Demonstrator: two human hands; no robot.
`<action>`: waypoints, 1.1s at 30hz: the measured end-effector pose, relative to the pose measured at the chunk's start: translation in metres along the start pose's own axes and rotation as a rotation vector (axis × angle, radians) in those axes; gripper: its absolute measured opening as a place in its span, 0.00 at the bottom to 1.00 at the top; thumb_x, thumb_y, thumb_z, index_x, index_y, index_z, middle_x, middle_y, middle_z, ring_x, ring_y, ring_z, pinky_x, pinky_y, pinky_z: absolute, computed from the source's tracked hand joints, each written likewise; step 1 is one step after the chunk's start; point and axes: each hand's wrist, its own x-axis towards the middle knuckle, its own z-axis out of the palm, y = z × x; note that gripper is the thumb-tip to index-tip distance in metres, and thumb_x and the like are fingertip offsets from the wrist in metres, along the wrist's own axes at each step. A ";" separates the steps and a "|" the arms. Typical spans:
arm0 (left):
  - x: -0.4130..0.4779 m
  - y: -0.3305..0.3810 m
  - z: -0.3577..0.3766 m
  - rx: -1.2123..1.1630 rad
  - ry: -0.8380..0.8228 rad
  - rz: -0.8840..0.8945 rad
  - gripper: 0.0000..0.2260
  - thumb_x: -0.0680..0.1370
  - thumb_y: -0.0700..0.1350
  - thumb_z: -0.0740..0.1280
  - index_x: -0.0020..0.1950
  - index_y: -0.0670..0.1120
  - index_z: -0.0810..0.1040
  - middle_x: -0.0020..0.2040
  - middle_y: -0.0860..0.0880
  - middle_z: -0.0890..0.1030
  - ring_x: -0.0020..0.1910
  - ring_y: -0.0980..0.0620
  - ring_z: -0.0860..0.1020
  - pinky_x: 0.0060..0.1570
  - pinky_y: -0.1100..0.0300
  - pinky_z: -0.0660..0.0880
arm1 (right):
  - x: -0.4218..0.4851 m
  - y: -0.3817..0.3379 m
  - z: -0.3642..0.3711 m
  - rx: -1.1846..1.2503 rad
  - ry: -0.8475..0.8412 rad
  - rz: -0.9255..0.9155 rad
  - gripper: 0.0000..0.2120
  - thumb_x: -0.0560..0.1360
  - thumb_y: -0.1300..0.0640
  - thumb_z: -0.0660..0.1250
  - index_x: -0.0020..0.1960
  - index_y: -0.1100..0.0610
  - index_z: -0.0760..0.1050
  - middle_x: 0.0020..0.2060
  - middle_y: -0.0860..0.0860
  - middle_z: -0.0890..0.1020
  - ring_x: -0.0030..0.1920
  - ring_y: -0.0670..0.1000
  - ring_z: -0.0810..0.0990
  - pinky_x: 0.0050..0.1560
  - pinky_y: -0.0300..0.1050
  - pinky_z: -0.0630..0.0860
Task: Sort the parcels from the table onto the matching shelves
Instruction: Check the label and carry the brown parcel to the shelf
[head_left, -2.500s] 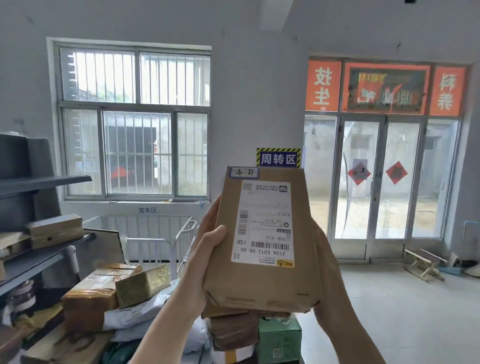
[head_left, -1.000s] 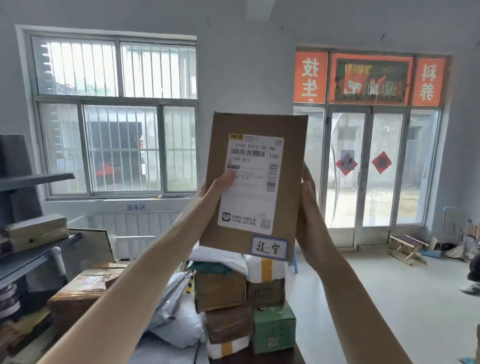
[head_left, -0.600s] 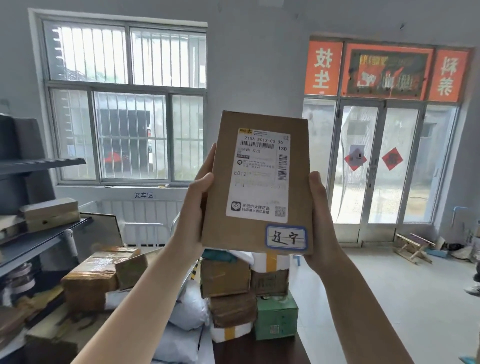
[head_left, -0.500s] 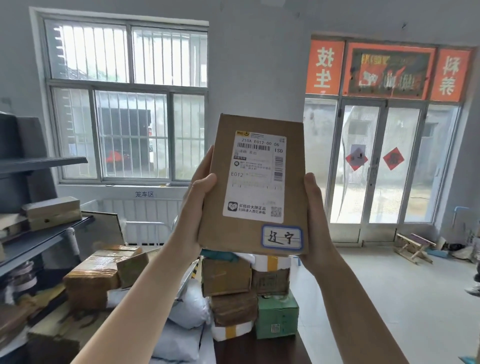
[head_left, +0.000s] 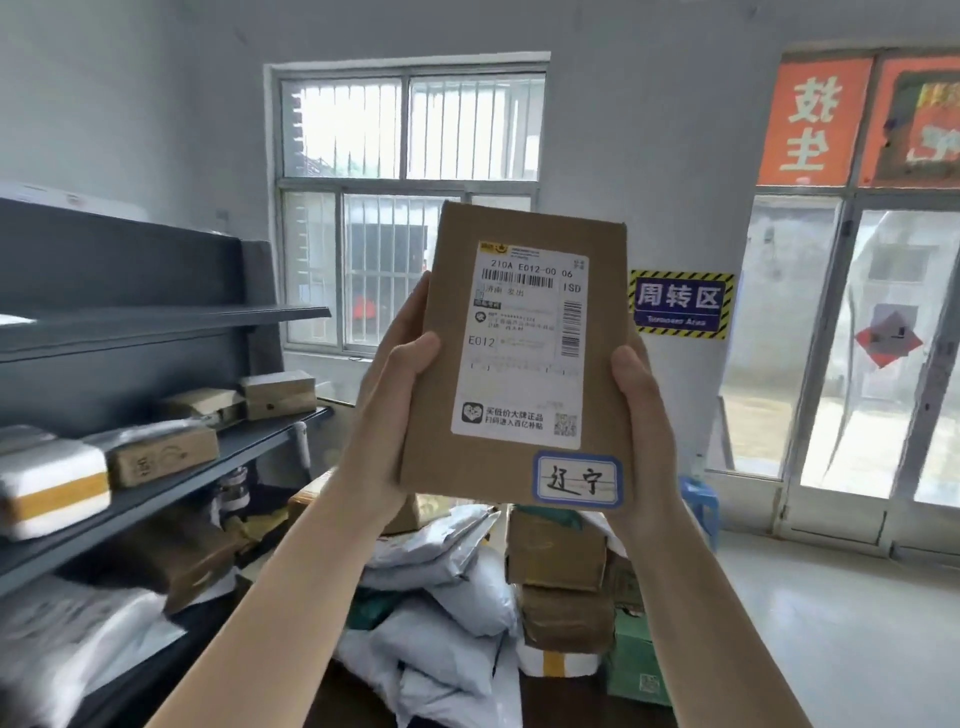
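Holding the flat cardboard parcel (head_left: 519, 358) upright at chest height above the worktop pile, long axis vertical, left hand (head_left: 387, 410) and right hand (head_left: 644, 441) each closed on a long edge, with the shelves (head_left: 171, 470) lying leftward, nearer the left-hand grip.

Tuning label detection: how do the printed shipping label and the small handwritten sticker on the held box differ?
The shipping label is large, white, borderless, with barcodes and printed text; the handwritten sticker is small, blue-bordered, with two handwritten characters. The label fills the brown box's middle; the sticker sits at its lower right corner. Both lie flat on the same face, upright to the camera.
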 end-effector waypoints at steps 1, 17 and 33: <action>-0.010 0.011 -0.004 0.026 0.042 0.008 0.19 0.78 0.50 0.62 0.69 0.59 0.74 0.55 0.51 0.87 0.49 0.52 0.87 0.39 0.56 0.83 | -0.001 0.002 0.009 0.031 -0.036 0.004 0.30 0.78 0.49 0.59 0.79 0.54 0.63 0.66 0.56 0.81 0.56 0.53 0.85 0.51 0.52 0.83; -0.337 0.283 0.050 0.716 0.809 0.276 0.25 0.79 0.50 0.61 0.77 0.51 0.68 0.61 0.48 0.85 0.57 0.50 0.85 0.47 0.56 0.82 | -0.209 -0.058 0.250 0.738 -0.772 0.347 0.33 0.77 0.46 0.64 0.80 0.50 0.62 0.68 0.54 0.80 0.65 0.57 0.82 0.61 0.58 0.80; -0.721 0.589 0.247 1.270 1.281 0.547 0.23 0.83 0.50 0.57 0.79 0.51 0.65 0.67 0.49 0.82 0.64 0.49 0.81 0.53 0.54 0.81 | -0.583 -0.326 0.509 1.198 -1.270 0.529 0.34 0.75 0.46 0.65 0.79 0.54 0.64 0.73 0.60 0.75 0.71 0.66 0.75 0.70 0.74 0.69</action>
